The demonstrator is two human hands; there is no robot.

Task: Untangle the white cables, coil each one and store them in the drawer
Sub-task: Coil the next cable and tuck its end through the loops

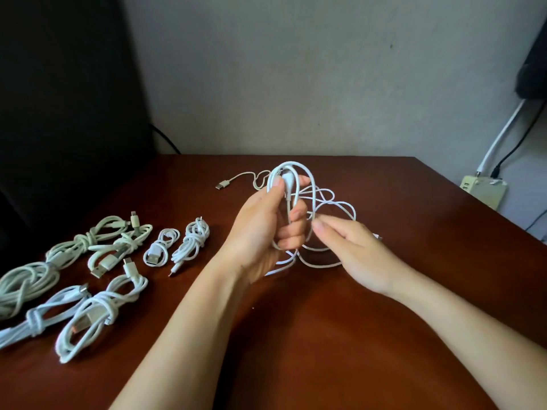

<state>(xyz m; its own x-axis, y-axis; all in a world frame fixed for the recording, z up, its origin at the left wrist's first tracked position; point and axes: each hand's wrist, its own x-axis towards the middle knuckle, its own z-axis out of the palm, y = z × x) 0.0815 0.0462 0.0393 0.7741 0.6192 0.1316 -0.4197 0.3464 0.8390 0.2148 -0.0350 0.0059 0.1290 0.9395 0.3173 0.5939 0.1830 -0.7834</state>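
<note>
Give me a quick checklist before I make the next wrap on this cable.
1. Left hand grips the cable in loops: ok.
2. Right hand pinches the cable: cannot tell, fingertips blurred.
3. Loose length free of knots: cannot tell, it lies in crossed loops on the table.
4. Plug lying free on the table: ok.
5. Finished coils out of the way at left: ok.
6. Drawer within reach: cannot tell, not in view.

The dark red-brown wooden worktop [325, 335] carries a cluster of coiled white cables [100, 315] on its left side, each bundle lying separately. Toward the far middle a loose white cable [251, 174] trails across the surface, its USB plug [222, 184] lying flat.
</note>
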